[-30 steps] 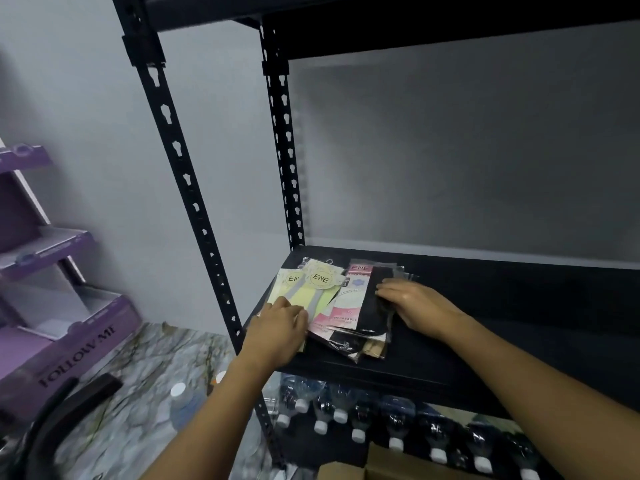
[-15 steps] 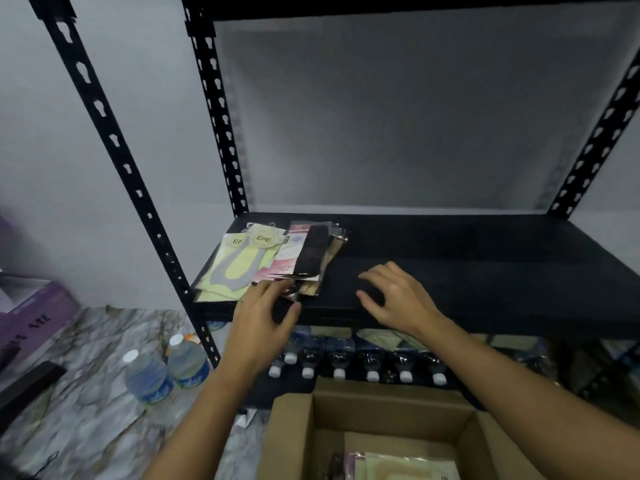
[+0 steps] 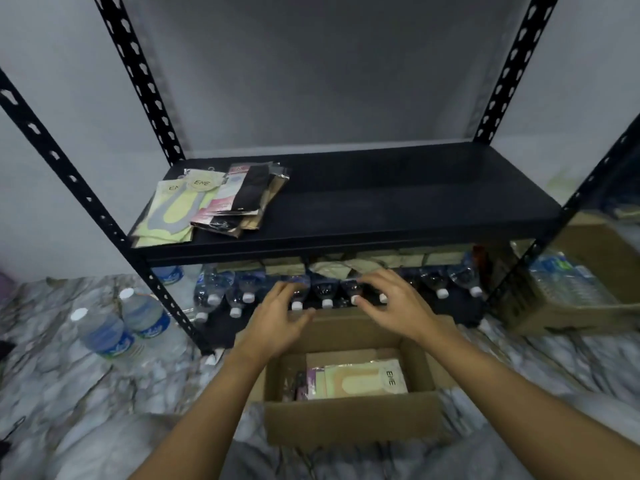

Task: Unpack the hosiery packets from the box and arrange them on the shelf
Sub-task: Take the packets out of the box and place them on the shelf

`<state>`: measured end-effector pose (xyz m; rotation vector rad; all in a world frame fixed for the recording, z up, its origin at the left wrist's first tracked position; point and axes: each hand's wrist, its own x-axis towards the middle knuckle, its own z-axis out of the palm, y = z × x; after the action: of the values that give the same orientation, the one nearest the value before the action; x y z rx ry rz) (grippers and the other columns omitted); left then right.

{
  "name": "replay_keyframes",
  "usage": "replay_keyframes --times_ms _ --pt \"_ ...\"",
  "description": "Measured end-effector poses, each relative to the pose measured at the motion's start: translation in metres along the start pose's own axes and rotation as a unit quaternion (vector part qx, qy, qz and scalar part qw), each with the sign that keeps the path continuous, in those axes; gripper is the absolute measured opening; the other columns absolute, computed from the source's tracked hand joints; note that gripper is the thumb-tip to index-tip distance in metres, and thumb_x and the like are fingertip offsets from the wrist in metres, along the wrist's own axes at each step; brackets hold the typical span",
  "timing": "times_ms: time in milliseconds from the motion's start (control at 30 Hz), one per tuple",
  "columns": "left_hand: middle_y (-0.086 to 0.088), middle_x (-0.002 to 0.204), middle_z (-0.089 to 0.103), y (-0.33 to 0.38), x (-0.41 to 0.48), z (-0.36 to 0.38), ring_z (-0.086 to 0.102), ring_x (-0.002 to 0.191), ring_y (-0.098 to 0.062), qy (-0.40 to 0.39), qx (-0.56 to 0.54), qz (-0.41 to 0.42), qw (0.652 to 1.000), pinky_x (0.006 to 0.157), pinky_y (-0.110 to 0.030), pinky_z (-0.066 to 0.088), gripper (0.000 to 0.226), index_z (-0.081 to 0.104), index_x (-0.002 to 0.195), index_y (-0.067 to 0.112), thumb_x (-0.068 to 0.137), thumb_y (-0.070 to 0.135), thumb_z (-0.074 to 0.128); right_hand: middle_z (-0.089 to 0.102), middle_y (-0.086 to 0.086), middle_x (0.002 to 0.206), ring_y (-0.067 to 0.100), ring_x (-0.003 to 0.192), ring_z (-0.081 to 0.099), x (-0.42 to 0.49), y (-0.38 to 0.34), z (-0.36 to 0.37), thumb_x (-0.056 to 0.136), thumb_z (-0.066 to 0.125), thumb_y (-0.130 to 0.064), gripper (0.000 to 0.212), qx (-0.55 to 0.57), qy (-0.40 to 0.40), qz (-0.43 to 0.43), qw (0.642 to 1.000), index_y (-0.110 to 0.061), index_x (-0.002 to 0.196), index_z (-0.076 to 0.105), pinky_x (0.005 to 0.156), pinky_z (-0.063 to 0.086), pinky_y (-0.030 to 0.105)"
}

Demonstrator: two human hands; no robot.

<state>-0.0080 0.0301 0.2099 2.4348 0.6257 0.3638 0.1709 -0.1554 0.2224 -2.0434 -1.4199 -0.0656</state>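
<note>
While left hand (image 3: 277, 323), right hand (image 3: 394, 306) hover empty, box (image 3: 349, 420) holds hosiery packets (image 3: 360, 377).

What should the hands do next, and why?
Probably lower both hands into the open box and pick up the cream packet lying on top. The left hand and right hand hover empty, fingers loose, over the box's far rim. The shelf holds only one pile of packets at its left end, with bare space beside it.
</note>
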Motion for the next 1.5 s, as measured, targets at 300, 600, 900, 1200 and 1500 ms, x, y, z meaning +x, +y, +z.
replay_keyframes --times_ms 300,600,900,1200,1500 --pt "0.003 0.138 0.046 -0.036 -0.021 0.098 0.050 0.125 -0.018 -0.153 0.017 -0.086 0.984 0.102 -0.037 0.045 0.055 0.047 0.139 0.021 0.090 0.041 0.061 0.048 -0.005 0.137 0.015 0.133 0.040 -0.075 0.066 0.066 0.086 0.059 -0.049 0.049 0.006 -0.206 0.190 0.960 -0.029 0.130 0.054 0.105 0.035 0.028" --pt "-0.009 0.128 0.058 -0.104 -0.006 0.172 0.056 0.116 -0.030 -0.233 0.009 -0.114 0.966 0.096 -0.037 0.047 0.041 0.056 0.127 0.016 0.087 0.022 0.064 0.053 0.003 0.134 0.019 0.120 0.048 -0.087 0.125 0.146 0.082 0.071 -0.036 0.053 -0.013 -0.373 0.237 0.897 -0.018 0.130 0.054 0.092 0.035 0.020" --pt "-0.006 0.144 0.045 -0.136 0.004 0.222 0.041 0.133 -0.028 -0.345 0.046 -0.118 0.930 0.111 -0.041 0.035 0.058 0.050 0.135 0.020 0.082 0.022 0.073 0.040 -0.003 0.144 0.018 0.133 0.034 -0.103 0.158 0.203 0.073 0.075 -0.035 0.070 -0.055 -0.453 0.201 0.867 -0.024 0.135 0.046 0.106 0.034 0.031" --pt "-0.001 0.158 0.028 -0.154 0.007 0.242 0.030 0.144 -0.020 -0.365 0.013 -0.139 0.921 0.114 -0.021 0.023 0.065 0.047 0.138 0.018 0.079 0.008 0.071 0.032 0.004 0.138 0.025 0.123 0.034 -0.092 0.161 0.231 0.060 0.084 -0.039 0.088 -0.162 -0.458 0.090 0.869 -0.018 0.132 0.038 0.101 0.034 0.039" --pt "-0.005 0.137 0.047 -0.156 0.009 0.244 0.047 0.126 -0.022 -0.329 -0.037 -0.172 0.928 0.103 -0.023 0.036 0.063 0.048 0.137 0.015 0.079 -0.003 0.064 0.039 0.001 0.137 0.022 0.120 0.033 -0.082 0.175 0.241 0.058 0.088 -0.032 0.089 -0.113 -0.472 0.104 0.868 -0.019 0.132 0.041 0.096 0.037 0.037"
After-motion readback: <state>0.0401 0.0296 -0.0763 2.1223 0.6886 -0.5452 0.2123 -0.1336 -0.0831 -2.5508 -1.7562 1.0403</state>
